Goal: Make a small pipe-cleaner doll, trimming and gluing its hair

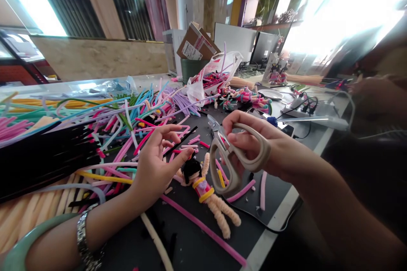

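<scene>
My right hand (251,139) grips a pair of scissors (227,146) with beige handles, held above the table with the blades pointing up and away to the left. My left hand (159,156) is raised over the pile with its fingers apart, and nothing shows in it. Below and between both hands lies a pipe-cleaner doll (202,186) with black hair, a pink top, yellow bands and peach limbs. Close to my left fingertips is a thin black pipe cleaner (184,139). A long pink pipe cleaner (203,228) runs across the table in front of the doll.
Black pipe cleaners (47,156) and peach ones (28,216) are heaped at left. Behind, a plastic bag (222,72) stands near a green bin (190,70) holding a cardboard box (197,42). At right are a glue gun (330,122), a power strip (299,105) and cables.
</scene>
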Action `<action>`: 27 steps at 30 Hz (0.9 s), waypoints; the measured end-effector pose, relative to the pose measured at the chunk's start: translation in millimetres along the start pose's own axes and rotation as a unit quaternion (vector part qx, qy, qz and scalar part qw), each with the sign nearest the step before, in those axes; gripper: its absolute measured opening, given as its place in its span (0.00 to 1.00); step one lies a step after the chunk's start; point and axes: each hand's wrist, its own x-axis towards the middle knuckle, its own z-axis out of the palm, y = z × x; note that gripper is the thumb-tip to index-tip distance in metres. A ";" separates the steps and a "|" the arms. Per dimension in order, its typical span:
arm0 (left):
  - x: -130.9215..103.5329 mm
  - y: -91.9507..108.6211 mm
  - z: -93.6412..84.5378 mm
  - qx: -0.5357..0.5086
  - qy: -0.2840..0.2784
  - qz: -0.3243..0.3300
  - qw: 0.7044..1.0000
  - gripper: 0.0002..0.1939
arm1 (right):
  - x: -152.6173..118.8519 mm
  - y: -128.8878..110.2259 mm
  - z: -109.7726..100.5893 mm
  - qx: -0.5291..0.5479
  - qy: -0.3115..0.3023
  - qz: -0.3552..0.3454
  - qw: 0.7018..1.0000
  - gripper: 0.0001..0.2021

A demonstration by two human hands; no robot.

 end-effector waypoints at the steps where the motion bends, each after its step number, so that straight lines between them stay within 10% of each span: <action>1: -0.1 -0.5 0.0 0.000 -0.001 0.000 1.000 0.21 | 0.1 0.0 -0.8 -0.006 0.003 0.001 1.000 0.05; 27: -0.2 -0.1 0.5 0.003 -0.003 0.005 1.000 0.17 | 0.1 -0.7 -0.5 -0.054 0.021 0.020 0.998 0.13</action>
